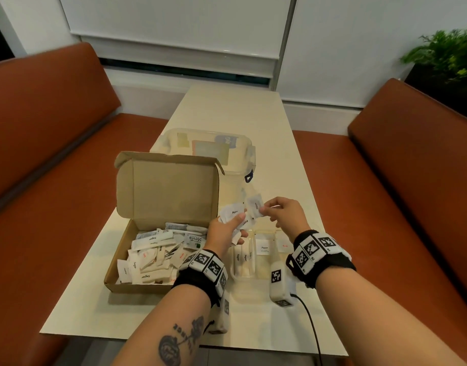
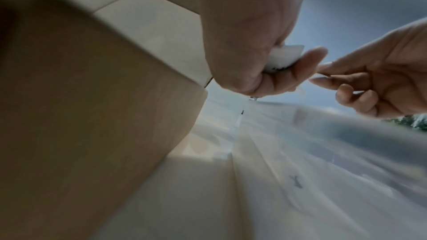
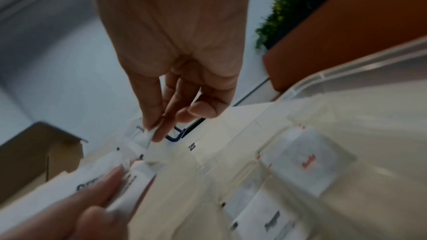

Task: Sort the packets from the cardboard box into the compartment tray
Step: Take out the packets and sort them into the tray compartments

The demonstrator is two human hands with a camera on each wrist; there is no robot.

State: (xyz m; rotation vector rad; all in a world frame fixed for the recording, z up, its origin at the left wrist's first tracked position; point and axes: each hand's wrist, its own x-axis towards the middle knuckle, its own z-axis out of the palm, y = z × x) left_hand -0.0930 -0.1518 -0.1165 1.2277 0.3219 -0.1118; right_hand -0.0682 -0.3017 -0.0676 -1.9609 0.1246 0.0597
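Bunch of pepper packets (image 1: 233, 216) gripped in left hand (image 1: 222, 233), held above gap between cardboard box (image 1: 158, 233) and compartment tray (image 1: 264, 289). Single pepper packet (image 1: 255, 208) pinched between thumb and fingertips of right hand (image 1: 285, 213), just beside bunch. Box open, lid upright, full of sugar and other packets. Tray holds sugar sticks, pepper packet, red-lettered packet in separate compartments. Clear lid (image 1: 208, 149) behind box on table (image 1: 227, 107).
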